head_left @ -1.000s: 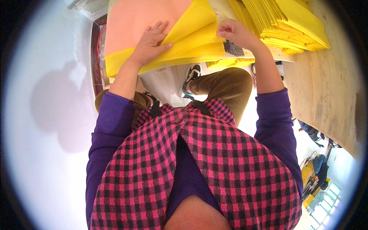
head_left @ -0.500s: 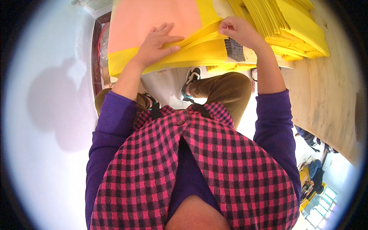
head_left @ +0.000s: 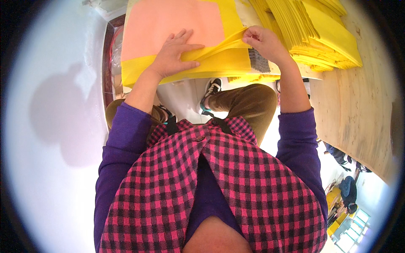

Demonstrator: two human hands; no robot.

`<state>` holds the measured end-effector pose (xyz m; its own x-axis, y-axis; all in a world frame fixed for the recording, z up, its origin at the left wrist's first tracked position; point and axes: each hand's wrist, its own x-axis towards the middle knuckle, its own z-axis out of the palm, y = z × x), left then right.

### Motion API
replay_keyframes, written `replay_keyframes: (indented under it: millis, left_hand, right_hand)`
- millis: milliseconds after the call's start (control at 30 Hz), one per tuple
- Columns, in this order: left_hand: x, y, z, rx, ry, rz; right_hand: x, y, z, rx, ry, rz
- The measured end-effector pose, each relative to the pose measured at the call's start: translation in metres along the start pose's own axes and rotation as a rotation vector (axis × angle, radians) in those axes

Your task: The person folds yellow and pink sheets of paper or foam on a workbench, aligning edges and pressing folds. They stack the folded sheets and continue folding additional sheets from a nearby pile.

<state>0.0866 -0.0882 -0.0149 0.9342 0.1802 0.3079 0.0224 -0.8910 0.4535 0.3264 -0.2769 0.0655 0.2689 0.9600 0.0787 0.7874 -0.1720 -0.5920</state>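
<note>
A yellow cloth piece (head_left: 230,61) with a large pink panel (head_left: 173,25) lies on the table in front of me. My left hand (head_left: 175,54) rests flat on it with fingers spread, across the border between pink and yellow. At the right corner, my right hand (head_left: 266,43) pinches the raised edge of the yellow cloth between thumb and fingertips. A lifted fold runs from that pinch back toward my left hand. Beside the corner, under the cloth's edge, a dark grey patterned scrap (head_left: 259,60) shows in part.
Stacks of folded yellow cloth (head_left: 325,38) stand to the right of my right hand. The wooden tabletop (head_left: 350,101) runs along the right side. A pale wall (head_left: 55,139) is close on my left. At the lower right a person (head_left: 348,194) appears far off.
My right hand has come slightly nearer to me, still pinching the cloth edge. The left hand stays spread on the cloth, and the whole piece appears slightly lower in view.
</note>
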Motion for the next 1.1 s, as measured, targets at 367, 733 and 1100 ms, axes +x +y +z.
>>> replay_keyframes:
  millis: [367, 733, 1100]
  left_hand:
    - [0.001, 0.0, -0.002, -0.01, -0.018, -0.005]
    - [0.001, 0.002, -0.001, -0.002, -0.026, -0.02]
    - [-0.002, 0.009, -0.006, -0.002, -0.043, -0.06]
  right_hand:
    - [-0.011, 0.007, 0.009, 0.084, 0.05, 0.06]
    - [-0.037, 0.006, 0.031, -0.007, 0.407, -0.067]
    - [-0.013, 0.04, 0.046, 0.26, 0.096, -0.046]
